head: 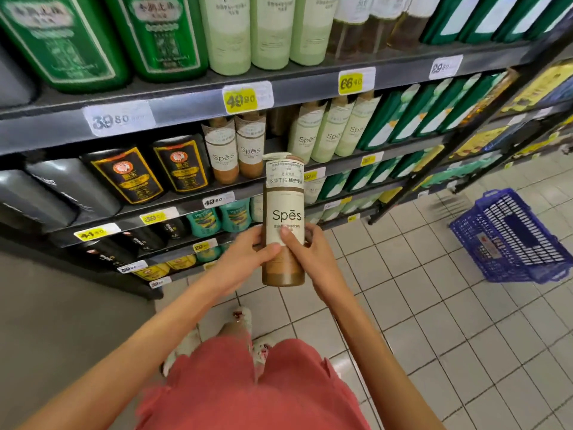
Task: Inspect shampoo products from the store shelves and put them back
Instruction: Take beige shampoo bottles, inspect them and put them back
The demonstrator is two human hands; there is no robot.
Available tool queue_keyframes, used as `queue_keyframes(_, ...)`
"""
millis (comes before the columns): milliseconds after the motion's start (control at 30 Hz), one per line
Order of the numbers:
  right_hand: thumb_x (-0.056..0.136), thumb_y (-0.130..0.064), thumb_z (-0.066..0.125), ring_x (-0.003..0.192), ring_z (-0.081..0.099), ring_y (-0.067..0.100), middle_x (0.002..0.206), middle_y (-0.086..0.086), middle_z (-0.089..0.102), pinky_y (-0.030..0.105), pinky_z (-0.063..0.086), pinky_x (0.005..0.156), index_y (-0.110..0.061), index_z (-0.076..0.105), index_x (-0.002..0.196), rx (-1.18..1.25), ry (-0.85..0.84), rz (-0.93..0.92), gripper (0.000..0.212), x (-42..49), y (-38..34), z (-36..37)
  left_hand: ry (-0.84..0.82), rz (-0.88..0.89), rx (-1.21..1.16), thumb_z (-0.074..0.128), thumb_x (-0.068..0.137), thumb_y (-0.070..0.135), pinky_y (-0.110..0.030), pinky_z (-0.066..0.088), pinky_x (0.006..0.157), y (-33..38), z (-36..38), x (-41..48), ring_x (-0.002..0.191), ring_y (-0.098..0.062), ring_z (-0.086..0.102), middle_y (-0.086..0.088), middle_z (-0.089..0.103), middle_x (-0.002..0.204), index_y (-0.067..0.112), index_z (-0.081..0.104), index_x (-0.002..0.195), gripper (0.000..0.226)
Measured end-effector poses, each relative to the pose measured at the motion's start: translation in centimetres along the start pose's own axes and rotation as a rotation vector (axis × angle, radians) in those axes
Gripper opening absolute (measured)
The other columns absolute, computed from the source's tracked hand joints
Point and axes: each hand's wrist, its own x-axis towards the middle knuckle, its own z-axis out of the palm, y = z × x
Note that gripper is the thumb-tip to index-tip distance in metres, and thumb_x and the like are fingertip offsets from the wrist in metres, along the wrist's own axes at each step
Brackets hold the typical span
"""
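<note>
The fingers (290, 240) of both hands curl around the lower half of an upright bottle (283, 209), left hand (245, 252) and right hand (311, 251) on either side. Just behind them stand stocked shelves (186, 103) with price tags (245, 97). Below lies a tiled floor (434, 305); a blue basket (483, 252) sits well to the right.

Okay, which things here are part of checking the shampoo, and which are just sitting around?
Job: Spes bottle, upright, held by left hand and right hand; brown Spes bottles on the shelf behind it.

Sitting around: blue basket on the floor; price tags; green bottles; black bottles.
</note>
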Motion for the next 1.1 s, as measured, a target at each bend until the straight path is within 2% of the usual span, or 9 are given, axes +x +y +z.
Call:
queue_keyframes(100, 0.085, -0.03, 0.068, 0.107, 0.06, 0.014, 0.119, 0.005, 0.06, 0.038, 0.052, 0.093, -0.009, 0.045, 0.125, 0.004, 0.005, 0.022, 0.051, 2.4, -0.7, 1.2, 0.004, -0.003, 0.015, 0.051, 0.09, -0.001, -0.019, 0.048, 0.091, 0.3, -1.7, 2.2, 0.115, -0.014, 0.054, -0.009, 0.054, 0.131, 0.006, 0.044, 0.132, 0.043)
queue_keyframes(200, 0.083, -0.029, 0.07, 0.096, 0.062, 0.001, 0.109, -0.007, 0.061, 0.025, 0.056, 0.083, -0.018, 0.046, 0.117, 0.009, -0.002, -0.008, 0.043, 5.3, -0.8, 1.6, -0.007, -0.001, 0.022, 0.051, 0.091, 0.0, -0.033, 0.041, 0.104, 0.2, -2.8, 5.1, 0.122, -0.017, 0.051, -0.008, 0.051, 0.135, 0.006, 0.039, 0.136, 0.047)
queue_keyframes(367, 0.08, -0.021, 0.074, 0.084, 0.064, 0.001, 0.094, -0.012, 0.062, 0.028, 0.056, 0.077, -0.03, 0.049, 0.095, 0.051, 0.089, -0.021, 0.031, 10.2, -0.3, 1.7, 0.042, 0.05, 0.083, 0.05, 0.091, -0.001, -0.005, 0.04, 0.089, -0.2, -2.6, 9.6, 0.117, -0.008, 0.05, 0.004, 0.051, 0.126, 0.016, 0.038, 0.134, 0.047)
queue_keyframes(533, 0.08, -0.02, 0.074, 0.081, 0.064, -0.005, 0.092, -0.011, 0.065, 0.017, 0.052, 0.072, -0.031, 0.054, 0.092, 0.004, 0.123, -0.149, 0.026, 14.7, 0.2, 0.9, 0.179, 0.092, 0.154, 0.051, 0.091, 0.003, -0.036, 0.034, 0.11, -0.6, -1.6, 13.8, 0.127, -0.015, 0.041, -0.009, 0.043, 0.138, 0.024, 0.037, 0.135, 0.05)
queue_keyframes(600, 0.081, -0.021, 0.073, 0.083, 0.064, -0.006, 0.093, -0.01, 0.067, 0.012, 0.049, 0.069, -0.031, 0.059, 0.095, -0.017, 0.13, -0.208, 0.023, 16.4, 0.3, 0.5, 0.278, 0.131, 0.2, 0.052, 0.091, 0.003, -0.028, 0.028, 0.111, -1.0, -1.0, 15.4, 0.125, -0.009, 0.034, -0.008, 0.04, 0.137, 0.022, 0.036, 0.137, 0.053)
queue_keyframes(667, 0.082, -0.027, 0.073, 0.09, 0.064, 0.002, 0.097, -0.006, 0.069, 0.019, 0.051, 0.076, -0.022, 0.064, 0.105, -0.073, 0.113, -0.255, 0.025, 17.9, 0.5, 0.1, 0.388, 0.164, 0.23, 0.054, 0.09, 0.003, -0.015, 0.025, 0.105, -1.3, -0.4, 16.8, 0.121, -0.006, 0.034, -0.007, 0.038, 0.132, 0.018, 0.032, 0.142, 0.058)
queue_keyframes(833, 0.079, -0.033, 0.073, 0.102, 0.062, 0.016, 0.103, -0.004, 0.067, 0.04, 0.052, 0.088, -0.02, 0.063, 0.113, -0.09, 0.089, -0.306, 0.037, 20.4, 1.0, -0.5, 0.611, 0.183, 0.152, 0.057, 0.086, -0.001, -0.021, 0.034, 0.106, -2.2, 1.1, 19.3, 0.127, -0.01, 0.043, -0.003, 0.046, 0.137, 0.013, 0.037, 0.141, 0.06)
queue_keyframes(967, 0.08, -0.035, 0.072, 0.108, 0.055, 0.017, 0.106, -0.006, 0.066, 0.041, 0.047, 0.092, -0.022, 0.061, 0.114, -0.18, 0.089, -0.447, 0.037, 21.9, 1.2, -0.7, 0.724, 0.283, 0.022, 0.055, 0.084, -0.01, -0.009, 0.041, 0.095, -2.2, 2.1, 20.4, 0.116, 0.002, 0.053, 0.005, 0.057, 0.128, 0.015, 0.048, 0.134, 0.057)
queue_keyframes(1100, 0.079, -0.032, 0.072, 0.113, 0.052, 0.014, 0.114, -0.005, 0.063, 0.04, 0.046, 0.095, -0.019, 0.057, 0.126, -0.141, 0.073, -0.529, 0.05, 23.2, 1.1, -0.8, 0.911, 0.306, 0.131, 0.058, 0.082, -0.009, -0.012, 0.043, 0.095, -2.1, 2.6, 21.5, 0.104, -0.007, 0.056, 0.0, 0.048, 0.12, 0.013, 0.051, 0.132, 0.055)
